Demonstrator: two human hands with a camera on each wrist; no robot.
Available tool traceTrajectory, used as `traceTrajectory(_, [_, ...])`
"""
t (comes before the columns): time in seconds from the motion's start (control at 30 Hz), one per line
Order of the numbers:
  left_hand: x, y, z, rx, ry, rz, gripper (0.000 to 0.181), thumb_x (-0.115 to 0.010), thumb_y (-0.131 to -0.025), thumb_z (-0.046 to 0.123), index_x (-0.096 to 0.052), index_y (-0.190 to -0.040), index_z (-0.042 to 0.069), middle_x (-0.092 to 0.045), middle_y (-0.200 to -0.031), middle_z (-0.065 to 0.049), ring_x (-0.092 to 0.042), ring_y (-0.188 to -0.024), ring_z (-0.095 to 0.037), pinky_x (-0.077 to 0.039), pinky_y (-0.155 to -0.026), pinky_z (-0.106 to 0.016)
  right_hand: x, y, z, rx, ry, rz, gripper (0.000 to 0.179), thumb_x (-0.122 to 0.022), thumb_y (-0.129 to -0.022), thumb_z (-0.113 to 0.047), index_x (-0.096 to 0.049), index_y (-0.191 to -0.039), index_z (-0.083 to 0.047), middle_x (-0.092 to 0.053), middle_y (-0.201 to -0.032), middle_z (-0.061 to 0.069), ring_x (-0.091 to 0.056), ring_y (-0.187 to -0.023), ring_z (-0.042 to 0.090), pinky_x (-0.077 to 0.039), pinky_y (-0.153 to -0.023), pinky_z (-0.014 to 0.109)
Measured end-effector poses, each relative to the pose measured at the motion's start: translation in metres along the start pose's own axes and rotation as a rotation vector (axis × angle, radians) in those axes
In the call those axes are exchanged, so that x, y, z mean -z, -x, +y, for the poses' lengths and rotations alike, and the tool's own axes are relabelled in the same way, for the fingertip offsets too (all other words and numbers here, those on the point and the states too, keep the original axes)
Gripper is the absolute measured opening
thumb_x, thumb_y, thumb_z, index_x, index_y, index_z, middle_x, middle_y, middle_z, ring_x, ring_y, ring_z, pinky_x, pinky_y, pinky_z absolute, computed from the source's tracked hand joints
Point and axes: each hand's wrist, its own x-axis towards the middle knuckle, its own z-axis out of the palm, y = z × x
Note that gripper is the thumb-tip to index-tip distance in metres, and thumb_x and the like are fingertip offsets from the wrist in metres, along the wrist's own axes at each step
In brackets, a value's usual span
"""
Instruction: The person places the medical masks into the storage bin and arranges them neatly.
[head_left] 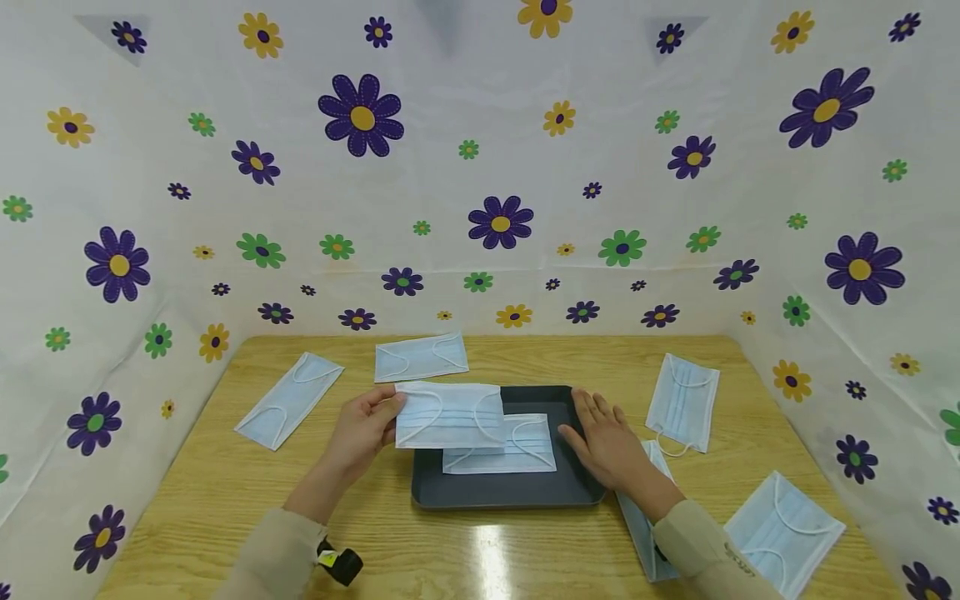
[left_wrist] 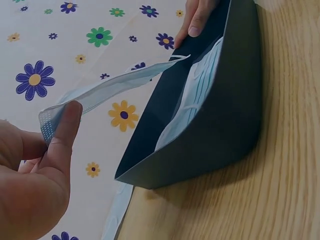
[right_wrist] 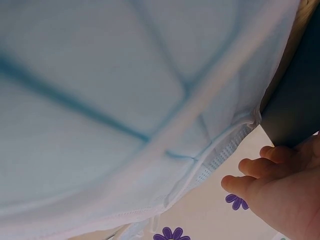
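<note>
My left hand (head_left: pixel 366 429) pinches one short end of a light blue pleated face mask (head_left: pixel 450 417) between thumb and fingers. It hangs over the left part of a dark grey tray (head_left: pixel 510 492). Inside the tray lies another face mask (head_left: pixel 532 446), partly covered in the head view by the held one. My right hand (head_left: pixel 603 442) rests with extended fingers (right_wrist: pixel 240 186) along the tray's right rim. Under the right forearm, a face mask (head_left: pixel 637 525) leans beside the tray; a mask surface (right_wrist: pixel 100 125) fills much of the right wrist view.
More face masks lie around: one at the left (head_left: pixel 291 400), a mask behind the tray (head_left: pixel 422 358), a mask at the back right (head_left: pixel 682 404) and a mask at the front right (head_left: pixel 783 529). A flower-printed curtain (head_left: pixel 465 100) encloses the wooden table (head_left: pixel 420 558).
</note>
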Motion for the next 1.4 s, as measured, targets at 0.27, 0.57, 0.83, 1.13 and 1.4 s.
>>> traceTrajectory(0.27, [-0.02,-0.007,-0.008,0.024,0.005,-0.011,0.032,-0.054,-0.111,0.01,-0.057,-0.135,-0.01,-0.075,-0.091,0.002,-0.07,-0.077,-0.006,-0.06,-0.068,-0.022,0.0,-0.001,0.001,-0.004,-0.008,0.002,0.075,-0.047,-0.112,-0.045,-0.027,-0.163,0.006,-0.035,-0.167,0.028,-0.031,-0.156,0.05,-0.024,-0.124,0.071])
traceTrajectory(0.57, [-0.04,-0.015,-0.014,0.002,-0.025,0.014,0.03,-0.057,-0.109,0.01,-0.062,-0.13,-0.01,-0.074,-0.089,0.002,-0.069,-0.075,-0.006,-0.06,-0.067,-0.022,-0.001,-0.002,0.0,-0.009,-0.005,-0.004,0.075,-0.047,-0.112,-0.045,-0.029,-0.163,0.006,-0.036,-0.166,0.029,-0.033,-0.154,0.051,-0.024,-0.123,0.071])
traceTrajectory(0.83, [-0.056,-0.021,-0.021,-0.011,-0.03,0.024,0.028,-0.059,-0.107,0.007,-0.064,-0.128,-0.011,-0.078,-0.095,-0.007,-0.072,-0.075,-0.007,-0.061,-0.065,-0.023,0.0,-0.001,0.0,-0.017,-0.003,-0.014,0.074,-0.046,-0.112,-0.044,-0.026,-0.164,0.005,-0.035,-0.167,0.028,-0.031,-0.155,0.05,-0.024,-0.124,0.07])
traceTrajectory(1.13, [-0.064,-0.022,-0.029,-0.022,-0.092,0.027,0.028,-0.059,-0.106,0.005,-0.064,-0.128,-0.012,-0.078,-0.097,-0.013,-0.071,-0.073,-0.009,-0.061,-0.064,-0.024,-0.002,-0.001,0.001,-0.016,0.001,-0.016,0.075,-0.046,-0.112,-0.044,-0.025,-0.164,0.006,-0.034,-0.168,0.027,-0.031,-0.156,0.049,-0.024,-0.124,0.07])
traceTrajectory(1.4, [-0.063,-0.021,-0.031,-0.096,-0.362,0.057,0.032,-0.062,-0.104,0.008,-0.067,-0.129,-0.011,-0.077,-0.111,-0.025,-0.073,-0.079,-0.016,-0.063,-0.064,-0.029,-0.004,-0.002,0.003,-0.01,0.002,-0.005,0.075,-0.046,-0.112,-0.044,-0.026,-0.164,0.005,-0.034,-0.167,0.027,-0.032,-0.155,0.049,-0.025,-0.124,0.07])
